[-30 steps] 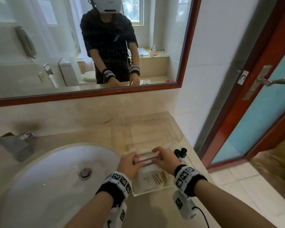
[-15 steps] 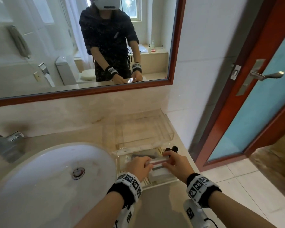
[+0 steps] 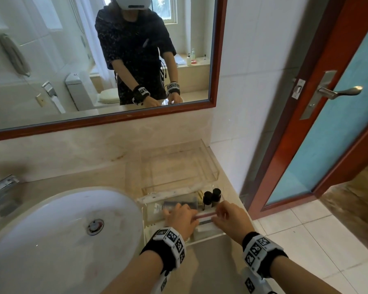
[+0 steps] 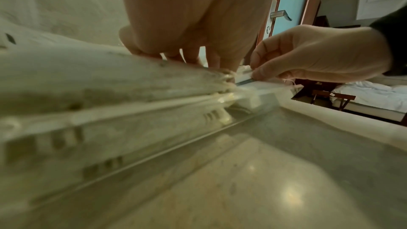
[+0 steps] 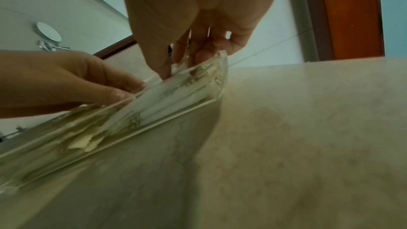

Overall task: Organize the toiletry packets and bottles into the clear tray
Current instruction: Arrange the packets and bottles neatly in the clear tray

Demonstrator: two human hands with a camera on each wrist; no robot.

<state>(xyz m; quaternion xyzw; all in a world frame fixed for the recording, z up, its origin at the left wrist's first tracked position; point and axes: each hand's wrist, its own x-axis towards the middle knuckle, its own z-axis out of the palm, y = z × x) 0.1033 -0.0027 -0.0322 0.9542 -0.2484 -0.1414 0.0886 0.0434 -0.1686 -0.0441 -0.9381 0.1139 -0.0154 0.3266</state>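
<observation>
The left hand and the right hand each pinch one end of a flat white toiletry packet with a red stripe and a dark stripe, holding it level between them just above the shallow clear plastic tray; thumb and fingers of both hands are curled onto the packet's ends. The tray sits at the front right corner of the beige marble surface, just beside the white oval sink. Inside it lie more pale packets, and two small bottles with black caps stand upright at its far right corner. Print on the packets is too blurred to read. A larger clear plastic box stands behind the tray, against the back edge of the surface under the red-framed mirror.
</observation>
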